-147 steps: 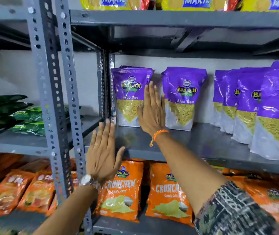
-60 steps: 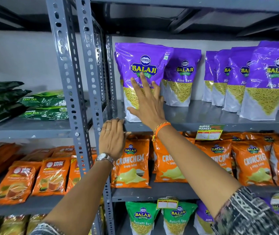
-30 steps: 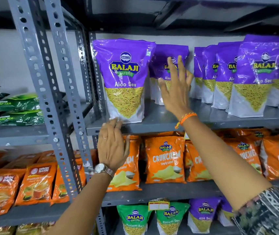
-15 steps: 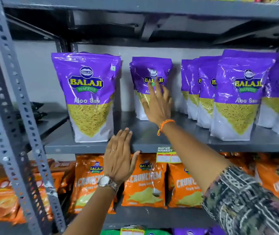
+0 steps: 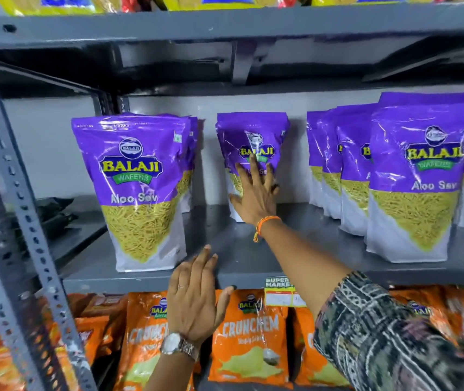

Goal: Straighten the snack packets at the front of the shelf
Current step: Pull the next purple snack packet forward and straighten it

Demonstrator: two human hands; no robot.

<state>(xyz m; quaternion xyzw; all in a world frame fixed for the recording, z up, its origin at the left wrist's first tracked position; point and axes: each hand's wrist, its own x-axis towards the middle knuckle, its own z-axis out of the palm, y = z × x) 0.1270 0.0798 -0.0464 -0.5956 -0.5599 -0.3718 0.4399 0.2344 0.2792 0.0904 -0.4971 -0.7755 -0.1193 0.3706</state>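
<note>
Grey steel shelf (image 5: 253, 261) carries upright purple Balaji Aloo Sev packets. One packet (image 5: 140, 193) stands at the front edge toward the left post, another (image 5: 414, 176) at the front toward the right. A middle packet (image 5: 253, 142) sits far back by the rear wall; the right hand (image 5: 256, 198), fingers spread, lies flat against its face, gripping nothing. The left hand (image 5: 194, 303), open and empty, rests at the shelf's front lip, above orange Crunchem packets (image 5: 250, 334).

Two hands (image 5: 256, 198), many purple packets (image 5: 140, 193)
</note>
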